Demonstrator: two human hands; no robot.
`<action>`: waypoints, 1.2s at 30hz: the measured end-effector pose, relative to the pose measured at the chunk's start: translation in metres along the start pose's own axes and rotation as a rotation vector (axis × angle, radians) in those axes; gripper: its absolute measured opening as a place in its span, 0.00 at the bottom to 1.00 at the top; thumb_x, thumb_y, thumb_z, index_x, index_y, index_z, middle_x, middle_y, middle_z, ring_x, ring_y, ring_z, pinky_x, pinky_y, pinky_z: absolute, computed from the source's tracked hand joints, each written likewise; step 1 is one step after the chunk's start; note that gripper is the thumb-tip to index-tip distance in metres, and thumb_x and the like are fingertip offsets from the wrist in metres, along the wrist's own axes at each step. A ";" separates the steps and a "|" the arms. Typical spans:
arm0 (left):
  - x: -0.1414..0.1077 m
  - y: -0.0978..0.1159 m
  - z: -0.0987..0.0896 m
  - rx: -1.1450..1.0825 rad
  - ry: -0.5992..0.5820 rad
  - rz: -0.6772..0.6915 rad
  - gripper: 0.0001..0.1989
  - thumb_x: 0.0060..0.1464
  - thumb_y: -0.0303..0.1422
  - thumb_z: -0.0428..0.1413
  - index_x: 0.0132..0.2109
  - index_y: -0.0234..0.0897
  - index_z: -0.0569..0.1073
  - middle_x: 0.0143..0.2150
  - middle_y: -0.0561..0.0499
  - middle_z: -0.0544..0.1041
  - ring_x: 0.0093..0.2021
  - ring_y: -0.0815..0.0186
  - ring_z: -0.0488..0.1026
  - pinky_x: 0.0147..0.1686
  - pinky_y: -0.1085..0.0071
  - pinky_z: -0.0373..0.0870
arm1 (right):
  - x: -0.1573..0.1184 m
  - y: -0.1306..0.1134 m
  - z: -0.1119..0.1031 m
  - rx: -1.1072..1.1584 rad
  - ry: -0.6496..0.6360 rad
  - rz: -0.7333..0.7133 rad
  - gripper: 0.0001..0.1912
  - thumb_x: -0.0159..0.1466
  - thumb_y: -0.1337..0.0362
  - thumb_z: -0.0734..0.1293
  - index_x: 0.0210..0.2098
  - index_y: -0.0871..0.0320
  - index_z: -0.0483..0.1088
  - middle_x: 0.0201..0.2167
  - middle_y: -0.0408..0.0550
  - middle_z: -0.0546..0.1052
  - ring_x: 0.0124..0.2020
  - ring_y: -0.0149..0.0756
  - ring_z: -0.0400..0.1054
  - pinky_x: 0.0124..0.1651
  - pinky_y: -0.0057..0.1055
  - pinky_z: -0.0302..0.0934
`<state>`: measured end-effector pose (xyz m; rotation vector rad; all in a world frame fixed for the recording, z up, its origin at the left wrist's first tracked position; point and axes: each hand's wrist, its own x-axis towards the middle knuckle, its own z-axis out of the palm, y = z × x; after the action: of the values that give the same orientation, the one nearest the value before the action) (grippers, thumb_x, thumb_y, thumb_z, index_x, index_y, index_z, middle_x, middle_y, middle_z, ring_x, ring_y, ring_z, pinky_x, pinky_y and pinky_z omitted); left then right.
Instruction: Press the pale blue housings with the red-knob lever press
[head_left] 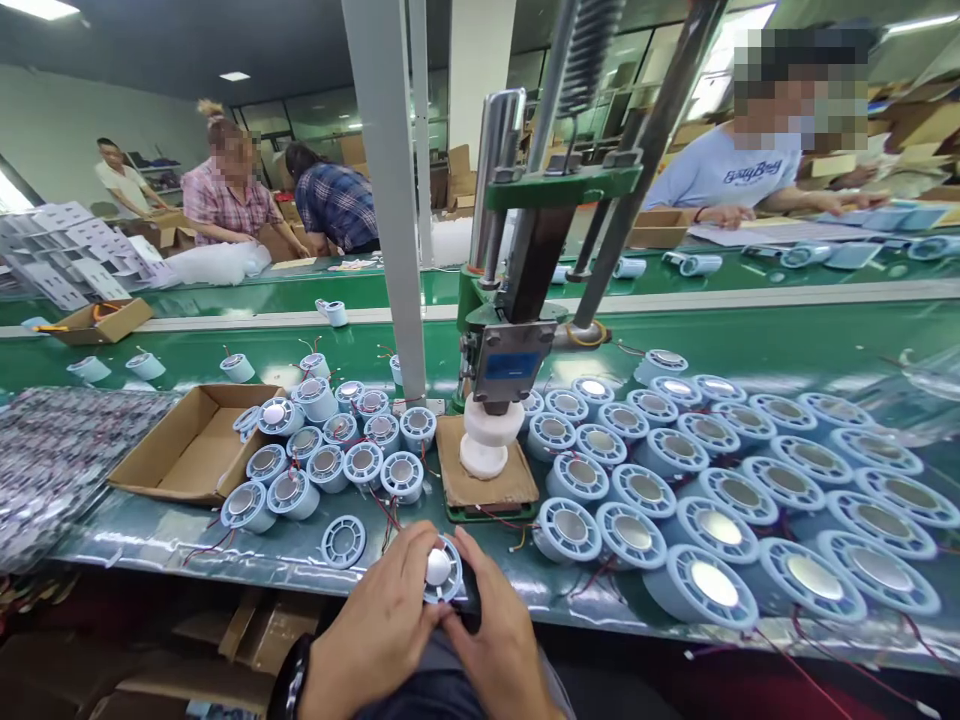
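Note:
A light blue round housing with a silver disc in its middle is held between both hands at the table's front edge. My left hand wraps round its left side, and my right hand closes on its right side, thumb near the lower rim. Part of the housing is hidden by the fingers. A loose blue slotted ring lies flat on the table, left of the hands. Just beyond them stands a press with a white round head above a white round seat on a cardboard-covered base.
Many similar blue housings with thin wires stand right of the press; several more are on the left. An open cardboard box sits at the left beside a plastic-wrapped stack. Several people work across the green conveyor.

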<state>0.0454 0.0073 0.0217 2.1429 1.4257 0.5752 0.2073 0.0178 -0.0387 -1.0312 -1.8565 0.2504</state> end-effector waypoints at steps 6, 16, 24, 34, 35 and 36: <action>-0.004 -0.009 0.006 0.064 0.075 0.134 0.29 0.57 0.22 0.51 0.64 0.36 0.56 0.64 0.36 0.65 0.66 0.53 0.64 0.63 0.52 0.68 | 0.005 -0.003 -0.002 0.091 0.032 -0.001 0.30 0.57 0.77 0.59 0.59 0.59 0.65 0.48 0.52 0.77 0.48 0.38 0.74 0.49 0.33 0.72; -0.008 -0.023 0.001 0.037 0.145 0.252 0.19 0.67 0.34 0.51 0.62 0.40 0.60 0.62 0.40 0.69 0.64 0.61 0.66 0.61 0.67 0.69 | 0.007 -0.003 0.001 0.120 0.122 -0.069 0.22 0.64 0.74 0.61 0.57 0.60 0.66 0.48 0.54 0.77 0.49 0.38 0.72 0.50 0.35 0.71; -0.003 -0.015 0.008 0.197 0.189 0.257 0.23 0.69 0.36 0.49 0.67 0.38 0.59 0.64 0.40 0.68 0.66 0.62 0.65 0.63 0.69 0.66 | 0.003 0.003 0.002 0.021 0.111 -0.066 0.21 0.65 0.73 0.60 0.58 0.63 0.65 0.49 0.53 0.77 0.50 0.38 0.72 0.51 0.33 0.70; -0.041 -0.041 -0.014 0.266 0.675 -0.178 0.13 0.67 0.32 0.48 0.54 0.40 0.73 0.52 0.45 0.77 0.54 0.60 0.74 0.52 0.64 0.74 | -0.006 0.014 -0.001 -0.042 -0.089 -0.051 0.23 0.68 0.67 0.61 0.62 0.61 0.60 0.53 0.54 0.75 0.52 0.40 0.73 0.52 0.34 0.71; -0.046 -0.049 -0.018 0.283 0.659 -0.220 0.13 0.66 0.33 0.51 0.54 0.40 0.74 0.52 0.44 0.77 0.53 0.57 0.74 0.52 0.61 0.74 | -0.005 0.016 -0.002 -0.045 -0.105 -0.060 0.24 0.68 0.67 0.62 0.63 0.61 0.59 0.53 0.54 0.75 0.52 0.40 0.73 0.53 0.34 0.71; -0.049 -0.056 -0.020 0.300 0.614 -0.247 0.15 0.64 0.35 0.53 0.56 0.40 0.73 0.54 0.43 0.76 0.55 0.55 0.73 0.53 0.57 0.74 | -0.005 0.018 -0.002 -0.048 -0.114 -0.067 0.24 0.67 0.67 0.62 0.63 0.61 0.59 0.53 0.53 0.75 0.52 0.40 0.73 0.53 0.33 0.71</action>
<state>-0.0239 -0.0167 -0.0005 2.0455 2.1878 1.0361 0.2196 0.0246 -0.0505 -1.0030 -2.0053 0.2301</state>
